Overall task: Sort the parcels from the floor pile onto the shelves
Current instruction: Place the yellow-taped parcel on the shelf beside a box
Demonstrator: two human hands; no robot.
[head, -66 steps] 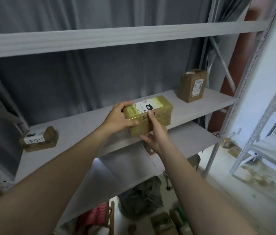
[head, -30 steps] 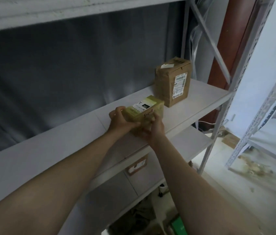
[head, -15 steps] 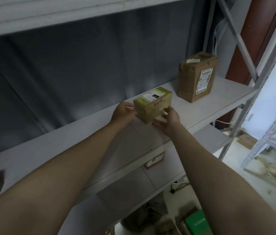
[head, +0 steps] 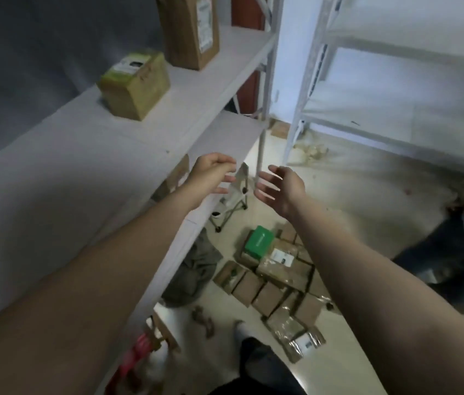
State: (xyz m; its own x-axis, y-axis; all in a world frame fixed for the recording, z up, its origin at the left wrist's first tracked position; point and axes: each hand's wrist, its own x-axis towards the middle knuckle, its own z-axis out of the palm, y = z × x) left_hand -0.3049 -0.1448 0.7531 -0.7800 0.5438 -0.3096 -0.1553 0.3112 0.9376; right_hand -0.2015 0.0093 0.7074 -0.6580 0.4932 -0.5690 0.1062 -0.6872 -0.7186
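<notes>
Left hand (head: pixel 211 173) and right hand (head: pixel 280 186) are held spread, empty; the probably stiff, light parcels (head: pixel 276 275) below are best gripped by opposite sides.

The white shelf board (head: pixel 82 155) carries two parcels toward its right end. A yellow-green parcel (head: pixel 135 84) with a white label on top sits back from the front edge, and near it stands a taller brown parcel (head: pixel 191 29), upright, with a printed label on its side. On the pale floor (head: pixel 353 189) below lies the pile of brown parcels (head: pixel 276 280), packed side by side, with a green box (head: pixel 259 242) resting on its far end; a crumpled grey cloth (head: pixel 193 269) lies beside the pile under the shelves, and a small folding stool (head: pixel 239 193) stands further back.
</notes>
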